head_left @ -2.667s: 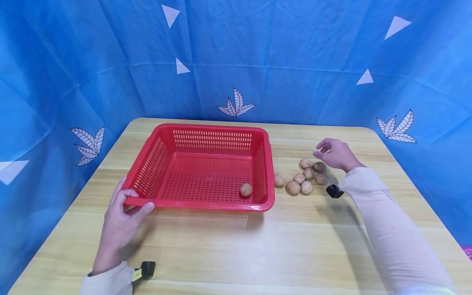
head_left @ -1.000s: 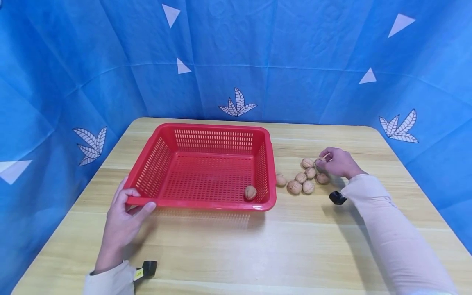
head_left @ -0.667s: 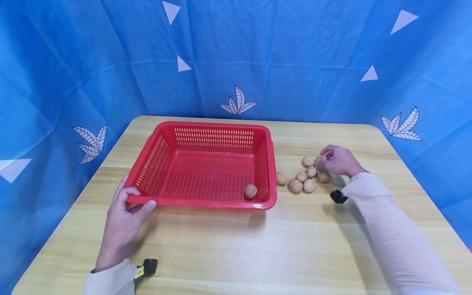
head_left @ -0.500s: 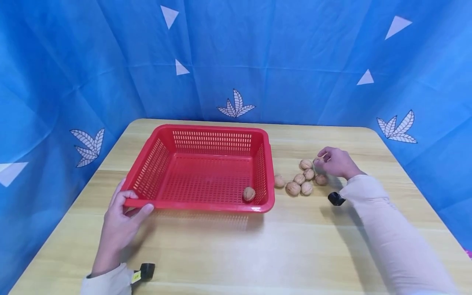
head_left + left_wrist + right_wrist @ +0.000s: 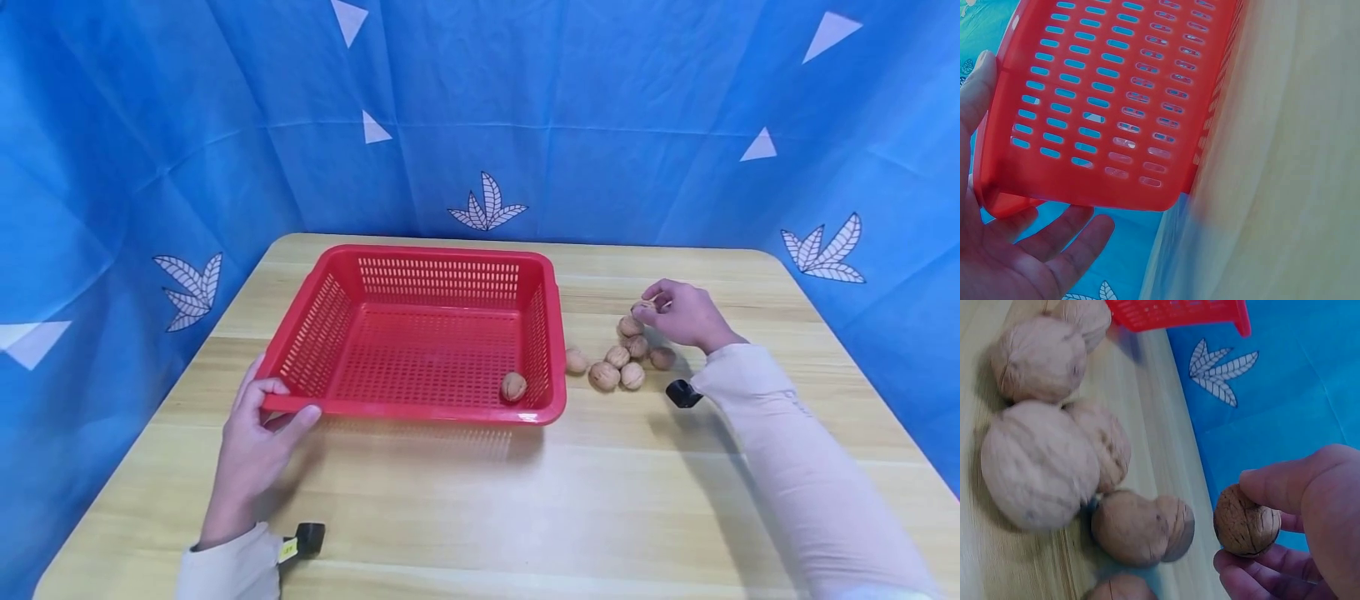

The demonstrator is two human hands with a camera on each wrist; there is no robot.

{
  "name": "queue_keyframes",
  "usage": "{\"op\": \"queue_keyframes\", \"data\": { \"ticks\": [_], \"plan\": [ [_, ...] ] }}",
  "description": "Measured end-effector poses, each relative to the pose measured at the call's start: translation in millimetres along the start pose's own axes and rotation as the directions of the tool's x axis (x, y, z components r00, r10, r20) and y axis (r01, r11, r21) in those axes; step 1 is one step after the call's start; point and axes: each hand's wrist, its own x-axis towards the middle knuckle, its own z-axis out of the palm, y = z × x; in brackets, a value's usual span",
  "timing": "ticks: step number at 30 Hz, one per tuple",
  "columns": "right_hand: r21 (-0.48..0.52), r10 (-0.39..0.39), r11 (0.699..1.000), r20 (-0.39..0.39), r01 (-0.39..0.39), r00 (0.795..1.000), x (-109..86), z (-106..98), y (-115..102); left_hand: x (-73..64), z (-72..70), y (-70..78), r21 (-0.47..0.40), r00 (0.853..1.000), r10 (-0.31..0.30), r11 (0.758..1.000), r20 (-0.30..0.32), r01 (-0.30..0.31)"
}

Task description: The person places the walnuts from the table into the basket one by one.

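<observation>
A walnut is pinched between the thumb and fingers of my right hand, just above the far end of a loose group of walnuts on the table. My left hand grips the near left corner of a red plastic basket, thumb on the rim and fingers beneath it. In the left wrist view the basket's slotted side wall fills much of the frame. A single walnut lies inside the basket, near its front right corner.
The group of walnuts lies just right of the basket, one walnut close by its right wall. The light wooden table ends at a blue patterned cloth hanging behind and at both sides.
My right hand came down onto a walnut at the far right of the group, took hold of it and has now raised it slightly. The left hand stays on the basket corner.
</observation>
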Motion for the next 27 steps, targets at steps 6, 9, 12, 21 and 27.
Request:
{"op": "queue_keyframes", "data": {
  "ticks": [6, 9, 12, 21, 27],
  "plan": [
    [-0.031, -0.063, 0.998, -0.024, 0.063, 0.998, 0.0, 1.8, -10.6, 1.1, 0.1, -3.6, 0.001, 1.0, 0.0, 1.0, -0.001, 0.0],
    [-0.034, -0.07, 0.997, -0.041, 0.068, 0.997, 0.0, 1.9, -13.5, 1.8, 0.1, -4.0, -0.002, 1.0, 0.008, 1.0, 0.005, -0.008],
    [-0.021, -0.061, 0.998, -0.035, 0.06, 0.998, -0.2, 3.9, -14.7, 0.6, -1.0, -3.0, 0.019, 1.0, -0.008, 1.0, 0.008, 0.008],
    [0.016, -0.044, 0.999, -0.06, 0.045, 0.997, -1.5, -3.2, -25.8, 2.7, -0.7, -2.0, -0.006, 1.0, 0.014, 1.0, 0.01, -0.014],
    [0.041, -0.055, 0.998, -0.039, 0.057, 0.998, -1.7, -3.6, -36.1, 0.4, -2.2, -3.0, -0.022, 1.0, 0.013, 1.0, 0.016, -0.013]
  ]
}}
